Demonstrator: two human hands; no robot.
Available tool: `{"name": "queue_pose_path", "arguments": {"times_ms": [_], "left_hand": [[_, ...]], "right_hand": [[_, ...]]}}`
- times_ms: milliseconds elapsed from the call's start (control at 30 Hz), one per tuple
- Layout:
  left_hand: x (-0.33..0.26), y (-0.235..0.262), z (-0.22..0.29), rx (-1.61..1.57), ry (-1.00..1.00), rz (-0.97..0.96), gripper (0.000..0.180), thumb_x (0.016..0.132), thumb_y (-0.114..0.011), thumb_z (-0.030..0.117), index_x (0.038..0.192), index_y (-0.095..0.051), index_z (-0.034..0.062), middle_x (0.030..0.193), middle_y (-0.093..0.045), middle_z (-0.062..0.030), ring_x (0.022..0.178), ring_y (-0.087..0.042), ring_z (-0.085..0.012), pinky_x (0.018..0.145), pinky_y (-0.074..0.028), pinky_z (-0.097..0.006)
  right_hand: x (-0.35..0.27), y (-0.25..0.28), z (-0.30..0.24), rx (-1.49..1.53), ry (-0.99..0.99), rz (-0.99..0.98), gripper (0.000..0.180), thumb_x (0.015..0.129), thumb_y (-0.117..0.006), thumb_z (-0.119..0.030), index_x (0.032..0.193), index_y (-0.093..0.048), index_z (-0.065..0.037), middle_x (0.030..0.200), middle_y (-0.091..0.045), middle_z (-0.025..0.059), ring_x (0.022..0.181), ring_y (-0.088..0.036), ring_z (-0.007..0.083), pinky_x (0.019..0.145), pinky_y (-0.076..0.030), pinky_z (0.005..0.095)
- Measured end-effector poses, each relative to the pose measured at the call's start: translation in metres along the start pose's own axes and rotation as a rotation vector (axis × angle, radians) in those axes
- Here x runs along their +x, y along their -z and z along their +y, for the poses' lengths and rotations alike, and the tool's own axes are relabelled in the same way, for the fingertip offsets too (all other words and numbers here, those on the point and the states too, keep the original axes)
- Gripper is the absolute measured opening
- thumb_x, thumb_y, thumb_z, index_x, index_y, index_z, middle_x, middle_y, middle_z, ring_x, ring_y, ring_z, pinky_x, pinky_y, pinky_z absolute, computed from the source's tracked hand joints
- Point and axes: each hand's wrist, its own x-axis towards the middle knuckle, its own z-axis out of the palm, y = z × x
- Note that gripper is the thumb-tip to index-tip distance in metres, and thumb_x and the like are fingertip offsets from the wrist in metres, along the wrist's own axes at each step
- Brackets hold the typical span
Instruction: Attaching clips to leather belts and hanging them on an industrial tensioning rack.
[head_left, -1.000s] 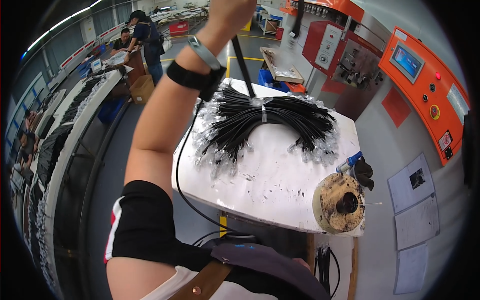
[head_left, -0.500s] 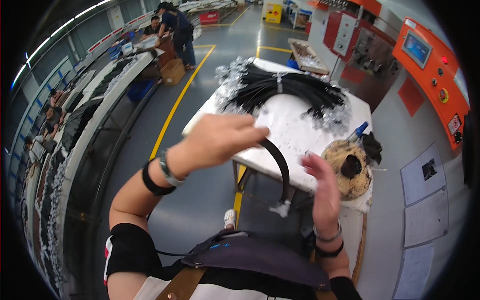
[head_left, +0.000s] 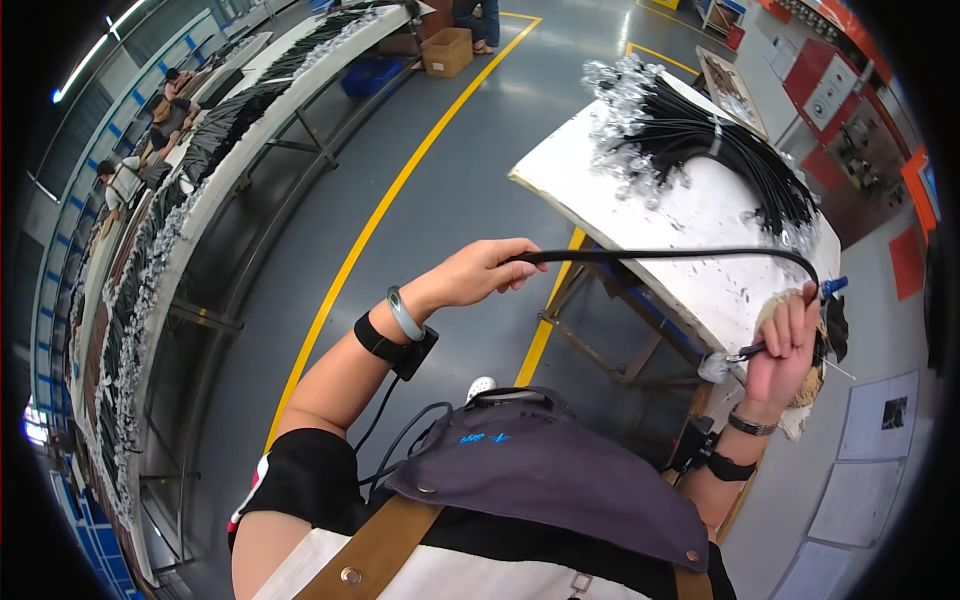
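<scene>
Head view: white counter, right of centre, tilted in the fisheye. Bundle of black cords lies on its far part, curved in an arch, cinched about midway by a pale tie, cord ends fanned out in clear wrapping. Tie presumably there so the cords stay together as one bunch; wrapping likely shields the ends.

Single black strap is up in both hands, crossing in front of the counter's near edge, apart from the bundle. Runs almost level from the left hand, bends down sharply at the right, then turns back into the right hand. Hands well apart, probably to keep the long part stretched out and off the counter.

Left hand: pinching the strap between thumb and fingers, out over the floor; can't tell if the strap's tip is inside that grip. Right hand: fingers curled around the other end, near the counter's right corner. So the strap lies mostly between the hands, looping around the right one's outer side. Clear plastic wrap on its end pokes out left of the right hand. Blue-capped tube just beyond that hand, untouched.
</scene>
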Motion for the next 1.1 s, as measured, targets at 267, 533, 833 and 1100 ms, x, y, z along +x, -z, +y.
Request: {"name": "queue_pose_path", "arguments": {"times_ms": [267,533,833,1100], "left_hand": [[-0.017,0.031,-0.003,-0.309,-0.047,-0.130,0.031,0.093,-0.042,0.010,0.123,-0.045,0.0023,0.074,-0.054,0.0020,0.061,-0.043,-0.0051,0.058,-0.038,-0.020],[-0.016,0.028,-0.002,-0.119,-0.229,0.054,0.041,0.090,-0.034,-0.002,0.127,-0.047,0.0082,0.073,-0.050,0.0003,0.057,-0.037,-0.0032,0.050,-0.032,-0.017],[0.033,-0.044,0.033,-0.047,-0.527,-0.216,0.016,0.086,-0.047,0.005,0.099,-0.056,0.0044,0.081,-0.042,-0.0096,0.072,-0.045,-0.0218,0.067,-0.039,-0.031],[0.042,-0.076,0.041,0.412,-0.748,-0.238,0.014,0.086,-0.053,0.016,0.085,-0.050,0.0022,0.088,-0.046,-0.0149,0.077,-0.052,-0.0345,0.062,-0.043,-0.040]], "right_hand": [[0.012,-0.012,0.043,0.015,0.007,0.096,0.025,0.098,-0.034,-0.015,0.116,-0.043,0.001,0.065,-0.029,-0.0028,0.050,-0.025,0.0033,0.043,-0.027,0.0159],[0.018,-0.041,0.091,-0.023,0.022,0.180,0.024,0.095,-0.043,-0.019,0.114,-0.046,-0.004,0.065,-0.030,-0.0055,0.052,-0.028,0.0033,0.045,-0.024,0.0179],[-0.008,-0.077,0.127,-0.062,0.221,0.357,0.022,0.098,-0.034,-0.020,0.111,-0.045,-0.005,0.065,-0.031,-0.0038,0.053,-0.028,0.0048,0.047,-0.027,0.0182],[-0.040,-0.063,0.052,-0.324,0.538,0.415,0.019,0.096,-0.040,-0.024,0.100,-0.048,-0.008,0.064,-0.031,-0.0044,0.057,-0.030,0.0056,0.055,-0.029,0.0215]]}}
